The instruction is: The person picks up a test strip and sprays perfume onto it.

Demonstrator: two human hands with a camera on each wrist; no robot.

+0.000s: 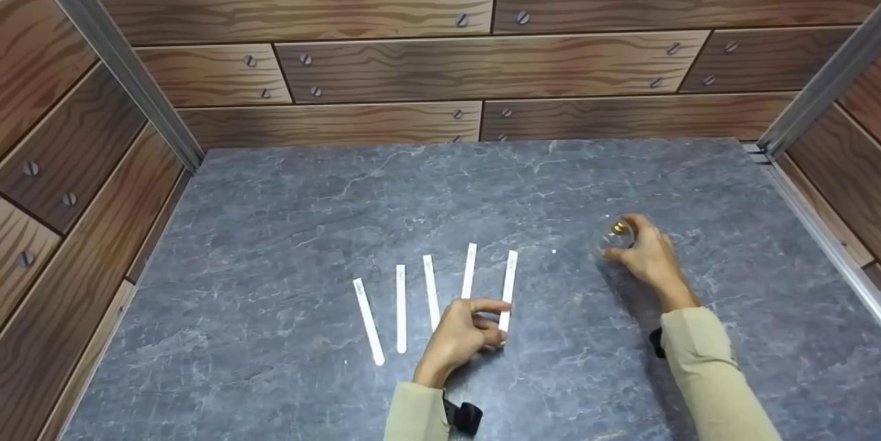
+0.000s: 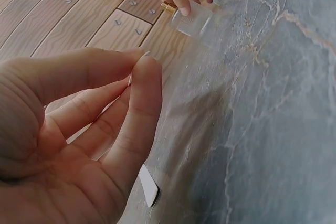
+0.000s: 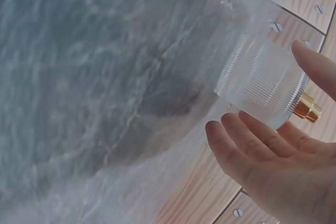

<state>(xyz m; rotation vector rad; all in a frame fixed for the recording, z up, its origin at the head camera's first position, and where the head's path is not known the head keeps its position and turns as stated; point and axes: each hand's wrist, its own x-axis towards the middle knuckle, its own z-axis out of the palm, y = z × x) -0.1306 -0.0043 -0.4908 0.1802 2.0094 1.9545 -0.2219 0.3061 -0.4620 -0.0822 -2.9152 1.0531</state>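
Five thin white paper strips [image 1: 433, 293] lie fanned side by side on the grey marble-pattern tabletop [image 1: 275, 221], near the front centre.

Left hand [image 1: 462, 332] sits at the near ends of the right-side strips. Index finger points right over the rightmost strip [image 1: 508, 287], other fingers curled under. Left wrist view: thumb and fingertips [image 2: 144, 72] are pressed together, one strip end [image 2: 148, 184] shows below the palm. Can't tell whether a strip is actually pinched.

Right hand [image 1: 647, 255] is well apart to the right, on a clear ribbed glass perfume bottle with a gold sprayer neck [image 1: 614, 234]. Right wrist view: bottle [image 3: 262, 82] sits between thumb and loosely curved fingers [image 3: 247, 135], fingers cupped beside it; firm contact is not clear, so grip state can't be called. Bottle base is on or just above the tabletop.

Wood-plank-pattern walls [image 1: 385, 49] enclose the table.
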